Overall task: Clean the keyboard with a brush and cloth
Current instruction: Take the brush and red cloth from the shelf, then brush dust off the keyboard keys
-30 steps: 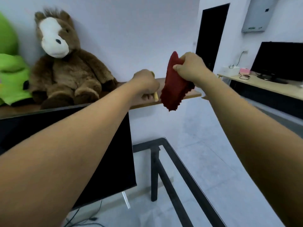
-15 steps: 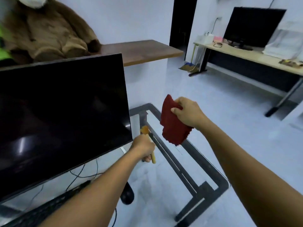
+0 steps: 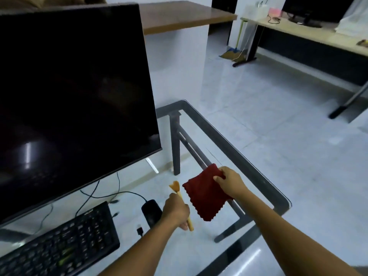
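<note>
The left hand [image 3: 175, 211] is curled round a small wooden-handled brush with tan bristles [image 3: 176, 188]. The brush's long axis is steep, with the bristles pointing up and away toward the black monitor [image 3: 75, 92]. The right hand [image 3: 231, 183] pinches a corner of a dark red cloth with zigzag edges [image 3: 205, 197], which hangs over the glass table [image 3: 229, 148]. The black keyboard [image 3: 59, 242] lies lower left, running diagonally, beside a black mouse [image 3: 151, 212]. The keyboard's logo is unreadable.
</note>
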A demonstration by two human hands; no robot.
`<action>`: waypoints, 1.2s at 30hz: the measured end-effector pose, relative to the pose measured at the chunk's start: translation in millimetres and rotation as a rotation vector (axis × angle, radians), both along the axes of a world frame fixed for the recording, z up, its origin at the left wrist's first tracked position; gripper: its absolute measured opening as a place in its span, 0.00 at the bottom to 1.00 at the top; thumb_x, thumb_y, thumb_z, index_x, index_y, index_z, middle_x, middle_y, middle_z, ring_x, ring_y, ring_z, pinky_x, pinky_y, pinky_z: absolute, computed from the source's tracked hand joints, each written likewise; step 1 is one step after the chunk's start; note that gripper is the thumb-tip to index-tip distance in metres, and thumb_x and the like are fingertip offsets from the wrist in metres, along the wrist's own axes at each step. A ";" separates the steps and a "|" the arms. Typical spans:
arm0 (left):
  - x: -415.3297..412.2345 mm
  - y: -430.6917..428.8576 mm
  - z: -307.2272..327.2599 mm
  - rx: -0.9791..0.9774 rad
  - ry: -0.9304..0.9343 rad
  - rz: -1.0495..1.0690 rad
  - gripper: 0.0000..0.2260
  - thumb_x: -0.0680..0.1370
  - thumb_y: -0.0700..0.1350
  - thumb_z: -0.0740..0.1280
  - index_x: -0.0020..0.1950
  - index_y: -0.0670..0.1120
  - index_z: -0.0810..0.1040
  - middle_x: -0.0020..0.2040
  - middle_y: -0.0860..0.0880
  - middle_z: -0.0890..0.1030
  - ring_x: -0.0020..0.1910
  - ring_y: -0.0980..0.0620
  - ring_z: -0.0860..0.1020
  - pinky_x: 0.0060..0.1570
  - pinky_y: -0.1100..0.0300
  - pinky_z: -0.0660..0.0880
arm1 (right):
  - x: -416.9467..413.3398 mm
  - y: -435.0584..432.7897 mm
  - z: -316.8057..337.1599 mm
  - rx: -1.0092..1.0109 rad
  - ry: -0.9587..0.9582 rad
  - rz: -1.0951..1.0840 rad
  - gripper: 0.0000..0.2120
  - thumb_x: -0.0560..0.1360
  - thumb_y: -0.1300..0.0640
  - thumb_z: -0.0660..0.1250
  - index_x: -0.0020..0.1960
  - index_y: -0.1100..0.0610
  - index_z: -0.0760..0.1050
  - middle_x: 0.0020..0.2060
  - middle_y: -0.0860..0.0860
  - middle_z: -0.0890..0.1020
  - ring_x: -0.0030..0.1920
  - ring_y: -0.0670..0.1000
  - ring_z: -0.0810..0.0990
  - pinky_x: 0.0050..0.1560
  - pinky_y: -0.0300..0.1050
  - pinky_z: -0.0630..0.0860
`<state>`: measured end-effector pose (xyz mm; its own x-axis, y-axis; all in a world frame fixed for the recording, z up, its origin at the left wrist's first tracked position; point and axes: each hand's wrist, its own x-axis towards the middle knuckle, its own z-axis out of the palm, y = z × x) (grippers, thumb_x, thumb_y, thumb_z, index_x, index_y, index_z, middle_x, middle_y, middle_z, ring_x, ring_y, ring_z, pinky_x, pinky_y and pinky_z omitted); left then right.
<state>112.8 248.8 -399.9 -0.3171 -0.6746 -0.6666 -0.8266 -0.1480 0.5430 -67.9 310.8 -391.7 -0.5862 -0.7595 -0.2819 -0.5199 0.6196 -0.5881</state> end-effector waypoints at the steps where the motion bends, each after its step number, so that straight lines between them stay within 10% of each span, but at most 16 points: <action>1: -0.9 0.8 -4.2 0.004 -0.001 0.000 0.09 0.78 0.39 0.60 0.56 0.37 0.67 0.36 0.38 0.82 0.28 0.43 0.83 0.33 0.50 0.82 | -4.8 0.4 -5.6 0.004 -0.001 -0.033 0.10 0.77 0.55 0.65 0.58 0.57 0.74 0.53 0.54 0.81 0.50 0.53 0.77 0.47 0.40 0.68; 9: -13.1 -3.2 -19.9 -0.031 -0.024 -0.006 0.13 0.76 0.48 0.67 0.52 0.44 0.67 0.46 0.42 0.82 0.35 0.43 0.84 0.39 0.52 0.82 | -15.9 7.5 -27.7 0.078 0.146 -0.011 0.20 0.76 0.53 0.67 0.66 0.55 0.69 0.60 0.54 0.77 0.55 0.54 0.78 0.53 0.47 0.75; 19: -17.2 1.0 -23.1 -0.026 -0.022 0.042 0.14 0.77 0.51 0.68 0.51 0.44 0.66 0.45 0.44 0.81 0.26 0.47 0.81 0.23 0.61 0.77 | -3.2 10.7 -36.1 0.002 0.443 0.048 0.21 0.76 0.54 0.67 0.67 0.57 0.70 0.62 0.57 0.73 0.60 0.57 0.72 0.61 0.50 0.70; 29: 50.2 -11.4 11.0 -0.361 -0.062 -0.011 0.13 0.80 0.51 0.62 0.62 0.47 0.68 0.54 0.46 0.80 0.49 0.48 0.81 0.45 0.60 0.78 | 93.8 -10.8 -34.0 0.058 0.247 0.335 0.16 0.76 0.44 0.66 0.56 0.54 0.73 0.49 0.49 0.79 0.45 0.49 0.79 0.47 0.43 0.79; 36: 138.4 -12.0 7.1 -0.530 0.037 0.182 0.08 0.79 0.47 0.64 0.57 0.48 0.74 0.54 0.52 0.77 0.54 0.53 0.76 0.47 0.62 0.70 | 115.4 -19.2 -41.9 0.188 0.314 0.310 0.14 0.78 0.56 0.60 0.61 0.57 0.64 0.54 0.55 0.79 0.48 0.53 0.82 0.49 0.47 0.80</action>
